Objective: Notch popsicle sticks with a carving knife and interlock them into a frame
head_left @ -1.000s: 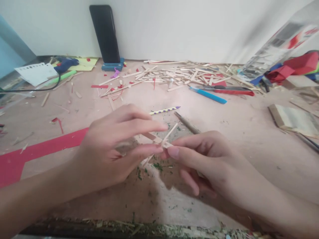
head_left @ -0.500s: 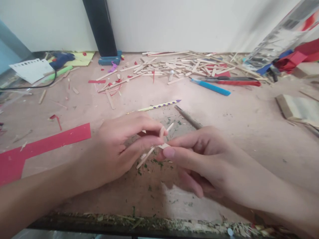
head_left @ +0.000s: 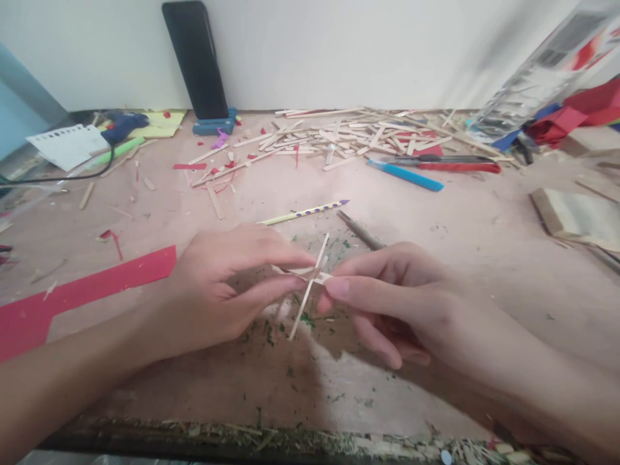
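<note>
Between my two hands is a small piece made of thin wooden craft sticks (head_left: 308,292), one long stick crossing the others at a slant. My left hand (head_left: 242,278) pinches its left side between thumb and forefinger. From the other side, my right hand (head_left: 387,290) pinches the right end of a stick with thumb and forefinger, its other fingers curled below. How the sticks are joined is hidden by my fingertips. Just beyond lie a pale pencil with purple spots (head_left: 310,212) and a grey-brown pointed tool (head_left: 358,231).
Loose craft sticks (head_left: 349,134) pile up along the wall. Before them lie a blue pen-like tool (head_left: 407,175) and a red-and-black cutter (head_left: 450,163). A black phone (head_left: 196,61) leans on a blue stand (head_left: 213,124). Red paper (head_left: 106,278) is at left, a wooden block (head_left: 576,213) at right.
The crossing stick has turned steeper and now shows more fully between my hands. My left fingertips have shifted slightly left; my right hand keeps its pinch. The view has tilted up a little.
</note>
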Action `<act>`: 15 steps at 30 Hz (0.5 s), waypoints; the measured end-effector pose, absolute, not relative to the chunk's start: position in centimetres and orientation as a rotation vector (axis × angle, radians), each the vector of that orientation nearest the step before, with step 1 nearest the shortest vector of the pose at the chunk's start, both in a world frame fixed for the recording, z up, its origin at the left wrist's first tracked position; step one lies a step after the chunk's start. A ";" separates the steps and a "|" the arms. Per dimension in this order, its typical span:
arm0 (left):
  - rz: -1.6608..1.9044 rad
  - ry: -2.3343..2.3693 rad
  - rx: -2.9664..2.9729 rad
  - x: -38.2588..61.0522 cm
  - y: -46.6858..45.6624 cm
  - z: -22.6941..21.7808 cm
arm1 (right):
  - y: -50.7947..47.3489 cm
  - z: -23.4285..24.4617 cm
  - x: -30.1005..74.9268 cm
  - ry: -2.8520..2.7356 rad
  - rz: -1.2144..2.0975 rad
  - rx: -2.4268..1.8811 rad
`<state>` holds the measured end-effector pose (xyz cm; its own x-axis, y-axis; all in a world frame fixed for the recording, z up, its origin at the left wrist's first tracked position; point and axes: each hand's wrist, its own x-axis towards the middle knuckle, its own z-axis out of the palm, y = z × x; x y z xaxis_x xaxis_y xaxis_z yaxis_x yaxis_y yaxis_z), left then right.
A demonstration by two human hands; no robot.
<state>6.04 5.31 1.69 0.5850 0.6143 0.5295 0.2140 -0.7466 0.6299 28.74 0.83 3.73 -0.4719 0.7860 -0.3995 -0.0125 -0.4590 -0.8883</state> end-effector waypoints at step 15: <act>1.232 0.936 2.213 5.4 4.5 1.4 | 0.8 3.5 28.5 -1.262 1.824 -1.208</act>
<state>5.38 4.52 1.40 0.3751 0.7358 0.5639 0.3461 -0.6755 0.6511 28.49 0.79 3.52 -0.4008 0.8512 -0.3388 0.0166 -0.3630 -0.9317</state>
